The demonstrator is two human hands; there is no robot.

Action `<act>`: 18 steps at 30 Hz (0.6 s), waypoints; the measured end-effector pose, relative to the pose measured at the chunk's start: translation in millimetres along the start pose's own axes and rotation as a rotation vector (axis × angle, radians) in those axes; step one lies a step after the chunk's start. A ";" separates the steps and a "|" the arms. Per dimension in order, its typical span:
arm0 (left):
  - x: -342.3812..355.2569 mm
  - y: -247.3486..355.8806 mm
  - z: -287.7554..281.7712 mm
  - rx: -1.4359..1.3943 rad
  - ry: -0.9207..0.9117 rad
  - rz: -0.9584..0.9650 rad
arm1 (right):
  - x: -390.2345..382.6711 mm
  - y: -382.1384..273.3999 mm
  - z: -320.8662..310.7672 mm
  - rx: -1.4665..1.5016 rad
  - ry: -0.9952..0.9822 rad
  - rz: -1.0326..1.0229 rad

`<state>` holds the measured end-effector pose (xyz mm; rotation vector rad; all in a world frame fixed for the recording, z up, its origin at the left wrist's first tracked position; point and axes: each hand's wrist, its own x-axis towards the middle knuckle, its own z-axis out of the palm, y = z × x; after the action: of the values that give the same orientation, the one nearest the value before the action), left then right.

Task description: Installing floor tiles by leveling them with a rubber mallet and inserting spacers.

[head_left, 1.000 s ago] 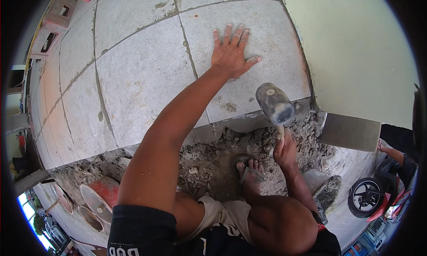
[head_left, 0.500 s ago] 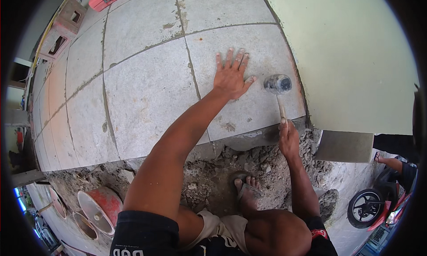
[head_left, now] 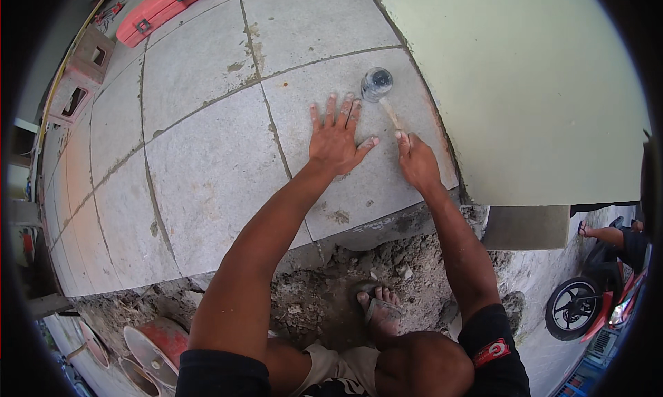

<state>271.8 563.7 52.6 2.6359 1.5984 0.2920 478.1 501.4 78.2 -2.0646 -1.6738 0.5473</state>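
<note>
Nearby, a pale wall point(head_left: 525, 86) stood just right of the right hand point(head_left: 416, 163), which gripped a mallet point(head_left: 378, 86) resting on the tile point(head_left: 359, 141). Beside it, the left hand point(head_left: 336, 140) lay flat, fingers spread. Earlier the mallet was raised.

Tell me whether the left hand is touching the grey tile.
Touching. The head view shows the left hand pressed flat, fingers spread, on the grey tile, with no gap under the palm.

One mallet point(head_left: 378, 86), two hands, one red toolbox point(head_left: 166, 10).
</note>
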 end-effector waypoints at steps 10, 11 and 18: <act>0.3 -3.4 0.6 -0.029 -0.018 -0.010 | 43.6 -7.1 10.0 0.063 0.100 -0.040; 0.5 -2.2 -1.1 -0.029 -0.019 -0.004 | 44.6 -4.4 11.3 0.014 0.092 -0.025; -10.5 -29.7 -9.8 -0.183 -0.096 0.048 | -16.1 -11.4 27.2 0.350 0.087 -0.078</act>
<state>239.3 567.7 56.7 2.5124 1.4101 0.2931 450.8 489.9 62.6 -1.7408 -1.4813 0.6614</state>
